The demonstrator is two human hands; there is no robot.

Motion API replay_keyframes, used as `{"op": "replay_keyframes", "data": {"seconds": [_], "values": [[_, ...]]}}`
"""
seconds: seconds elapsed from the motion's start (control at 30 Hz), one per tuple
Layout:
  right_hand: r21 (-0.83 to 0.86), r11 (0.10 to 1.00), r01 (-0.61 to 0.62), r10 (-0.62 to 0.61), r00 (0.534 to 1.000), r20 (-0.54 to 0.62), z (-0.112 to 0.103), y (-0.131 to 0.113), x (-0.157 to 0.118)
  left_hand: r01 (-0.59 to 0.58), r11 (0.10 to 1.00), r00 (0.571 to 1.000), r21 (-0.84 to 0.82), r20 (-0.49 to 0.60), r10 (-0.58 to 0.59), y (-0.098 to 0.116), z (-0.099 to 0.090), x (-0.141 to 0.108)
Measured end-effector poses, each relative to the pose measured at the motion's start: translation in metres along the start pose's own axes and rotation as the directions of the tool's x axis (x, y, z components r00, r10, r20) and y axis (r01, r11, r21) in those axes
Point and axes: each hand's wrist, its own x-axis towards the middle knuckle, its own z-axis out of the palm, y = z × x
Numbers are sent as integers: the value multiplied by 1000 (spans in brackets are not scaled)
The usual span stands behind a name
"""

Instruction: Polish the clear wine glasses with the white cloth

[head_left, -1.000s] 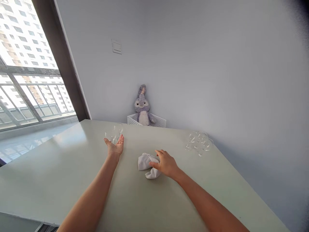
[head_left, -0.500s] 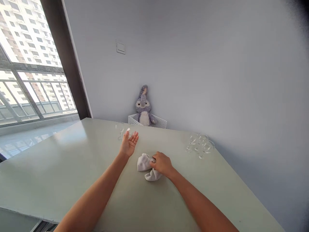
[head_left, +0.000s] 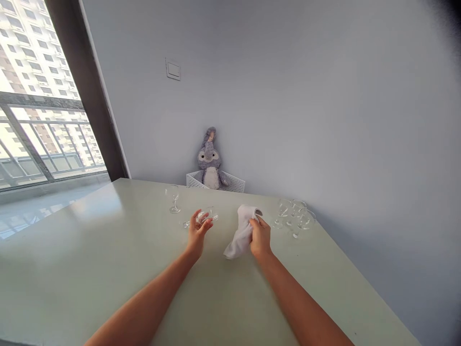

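Note:
My left hand (head_left: 198, 233) is closed around the bowl of a clear wine glass (head_left: 212, 214), which is tipped on its side above the table with its foot to the left and its rim to the right. In my right hand (head_left: 260, 235) a pale cloth (head_left: 242, 235) is gripped by its upper part, its lower end hanging toward the table. The cloth and the tipped glass are apart. Behind my left hand, a second wine glass (head_left: 174, 198) stands upright.
Several upright wine glasses (head_left: 298, 214) are grouped at the table's right edge by the wall. Beyond the far edge, a plush rabbit (head_left: 211, 166) sits in a white perforated basket (head_left: 236, 184). The pale table (head_left: 108, 250) reaches toward a window at the left.
My left hand has taken hold of a glass and brought it nearer, tipped sideways. My right hand has lifted the crumpled cloth off the table. The view has shifted slightly.

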Motion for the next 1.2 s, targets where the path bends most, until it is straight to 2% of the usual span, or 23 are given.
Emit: {"op": "replay_keyframes", "data": {"seconds": [0.07, 0.13, 0.17, 0.23, 0.37, 0.5, 0.57, 0.63, 0.67, 0.7, 0.77, 0.83, 0.9, 0.93, 1.0, 1.07, 1.1, 1.13, 1.2], "values": [[-99, 977, 190, -181, 979, 94, 3, -11, -10, 3, 1000, 1000, 1, 28, -3, 1, 2, -2], [-137, 930, 340, -285, 906, 314, 8, -20, -22, 9, 1000, 997, 7, 81, -10, 1, 5, -5], [-134, 920, 368, -283, 860, 425, 11, -24, -28, 14, 1000, 994, 13, 104, -15, 2, 7, -7], [-128, 933, 337, -208, 792, 574, 15, -29, -37, 19, 999, 991, 32, 133, -23, 4, 9, -12], [-61, 987, 146, -70, 747, 661, 17, -29, -37, -14, 996, 984, 92, 179, -3, 9, 13, -19], [46, 998, -45, -7, 640, 769, 15, -14, -30, -16, 959, 958, 284, 280, -67, 9, 14, -22], [52, 996, -79, 11, 642, 767, 14, -3, -27, -6, 933, 940, 360, 320, -118, 7, 13, -20], [70, 987, -142, 46, 682, 730, 15, 6, -25, 11, 918, 921, 396, 355, -164, 5, 11, -18], [108, 971, -211, 76, 708, 702, 15, 10, -24, 16, 917, 907, 398, 380, -181, 5, 10, -16], [165, 939, -302, 116, 729, 675, 15, 12, -23, 14, 922, 891, 387, 413, -188, 6, 9, -15], [282, 826, -488, 218, 737, 640, 15, 14, -21, -13, 944, 856, 328, 491, -159, 10, 8, -13], [334, 747, -575, 279, 727, 628, 14, 12, -24, -56, 964, 831, 259, 547, -98, 14, 8, -12], [306, 797, -521, 242, 739, 629, 12, 8, -32, -48, 971, 836, 233, 541, -89, 17, 9, -13], [268, 860, -434, 184, 755, 630, 10, 6, -37, -14, 970, 845, 241, 522, -117, 18, 9, -14], [149, 975, -163, 34, 776, 630, 4, 5, -48, 71, 955, 854, 289, 478, -208, 17, 11, -17], [22, 997, 79, -76, 775, 628, -4, 8, -57, 131, 924, 835, 361, 463, -299, 14, 12, -19], [-16, 992, 123, -86, 777, 624, -7, 10, -59, 143, 908, 818, 394, 470, -332, 13, 12, -21], [-27, 995, 101, -63, 787, 613, -10, 13, -60, 147, 898, 799, 414, 485, -354, 12, 13, -22], [52, 994, -100, 52, 816, 575, -16, 19, -58, 156, 904, 749, 397, 549, -370, 12, 14, -25]]}}
